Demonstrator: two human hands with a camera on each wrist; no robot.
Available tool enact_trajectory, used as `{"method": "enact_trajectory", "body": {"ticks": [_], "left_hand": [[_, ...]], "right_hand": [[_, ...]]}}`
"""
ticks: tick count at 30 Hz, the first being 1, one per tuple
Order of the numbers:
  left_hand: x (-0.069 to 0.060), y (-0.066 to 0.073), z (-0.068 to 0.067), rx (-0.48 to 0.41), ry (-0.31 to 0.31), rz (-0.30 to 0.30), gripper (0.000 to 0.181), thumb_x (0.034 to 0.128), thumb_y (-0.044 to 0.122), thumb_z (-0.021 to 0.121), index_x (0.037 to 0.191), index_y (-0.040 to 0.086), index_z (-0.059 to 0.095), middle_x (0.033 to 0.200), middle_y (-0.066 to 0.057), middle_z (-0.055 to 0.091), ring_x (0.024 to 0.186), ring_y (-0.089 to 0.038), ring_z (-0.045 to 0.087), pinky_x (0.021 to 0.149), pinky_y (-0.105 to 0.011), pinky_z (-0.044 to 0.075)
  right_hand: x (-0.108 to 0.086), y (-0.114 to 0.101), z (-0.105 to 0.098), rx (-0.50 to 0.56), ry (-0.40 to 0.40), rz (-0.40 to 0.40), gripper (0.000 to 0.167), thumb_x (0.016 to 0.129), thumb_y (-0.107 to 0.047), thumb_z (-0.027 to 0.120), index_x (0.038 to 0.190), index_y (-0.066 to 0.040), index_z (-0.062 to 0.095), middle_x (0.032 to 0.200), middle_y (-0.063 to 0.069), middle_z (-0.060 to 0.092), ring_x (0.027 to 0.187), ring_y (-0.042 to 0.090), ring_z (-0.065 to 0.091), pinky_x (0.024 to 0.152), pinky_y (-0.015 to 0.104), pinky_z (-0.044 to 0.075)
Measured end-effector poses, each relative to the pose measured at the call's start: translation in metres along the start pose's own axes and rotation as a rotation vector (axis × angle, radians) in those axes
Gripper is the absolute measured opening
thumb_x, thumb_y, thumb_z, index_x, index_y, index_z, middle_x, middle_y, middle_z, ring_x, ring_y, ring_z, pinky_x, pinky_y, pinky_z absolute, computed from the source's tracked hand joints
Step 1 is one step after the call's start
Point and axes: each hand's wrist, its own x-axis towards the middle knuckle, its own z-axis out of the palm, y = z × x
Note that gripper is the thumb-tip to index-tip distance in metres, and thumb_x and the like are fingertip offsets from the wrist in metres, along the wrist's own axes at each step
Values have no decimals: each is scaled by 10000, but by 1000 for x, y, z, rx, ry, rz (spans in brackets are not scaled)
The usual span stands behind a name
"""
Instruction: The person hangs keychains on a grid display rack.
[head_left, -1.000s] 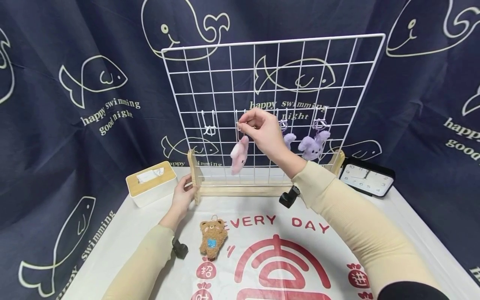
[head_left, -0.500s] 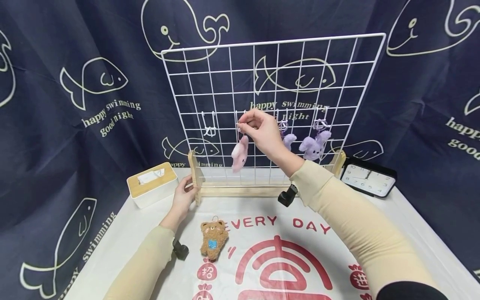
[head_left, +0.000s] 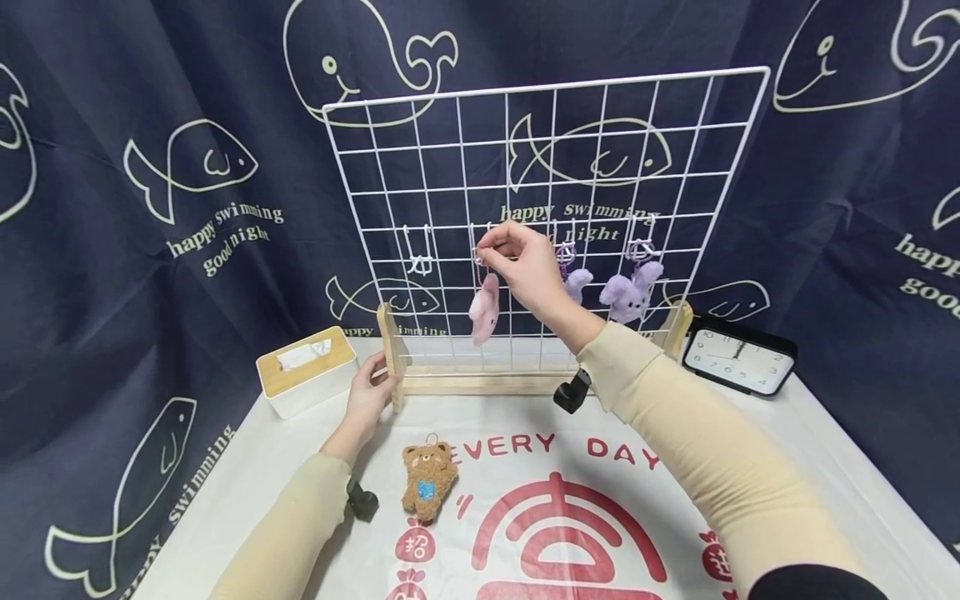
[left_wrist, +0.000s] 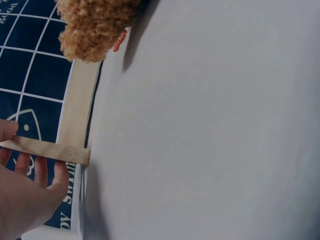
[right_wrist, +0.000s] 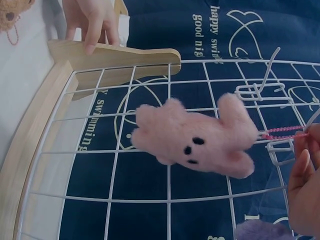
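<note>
One pink plush (head_left: 485, 312) dangles before the white wire grid (head_left: 547, 87), its chain (right_wrist: 282, 136) pinched in my right fingers (right_wrist: 301, 167), so I'd spread it wide by the hook (right_wrist: 313, 117) while my left fingers (left_wrist: 60, 173) steady the wooden upright (head_left: 388, 332) they grip.

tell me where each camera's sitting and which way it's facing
Head: worn on the head, looking forward and down at the wire grid; left hand, right hand and sleeves show.
Left wrist: on that wrist, facing the wooden foot the left hand grips.
Right wrist: on that wrist, facing the pink plush; right hand at right edge, left hand at top.
Shared: head and right wrist both show the pink plush.
</note>
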Motion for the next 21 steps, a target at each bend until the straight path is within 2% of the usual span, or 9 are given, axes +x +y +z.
{"method": "enact_trajectory", "body": {"ticks": [5,13,21], "left_hand": [[0,-2,1,21,7,5,551,955,-64,561,1488,-13,433,1457,-242,467,1331,-424,472,1112,-529,448],[1,-3,1,23,14,13,550,952,-66,553,1487,-17,432,1446,-250,470,1328,-436,473,1106,-542,451],[0,-3,1,10,15,11,555,953,-80,549,1491,-18,428,1455,-246,468,1334,-428,471,1112,-535,447]], "right_hand": [[0,7,-1,-1,13,6,44,907,43,720,946,40,700,946,176,731,758,84,660,697,197,516],[-1,8,-3,-28,27,-19,61,904,53,712,963,37,716,978,145,740,811,112,685,727,208,529],[-12,8,-1,0,108,-42,94,944,-40,686,1005,31,691,961,112,692,860,102,628,727,249,502]]}}
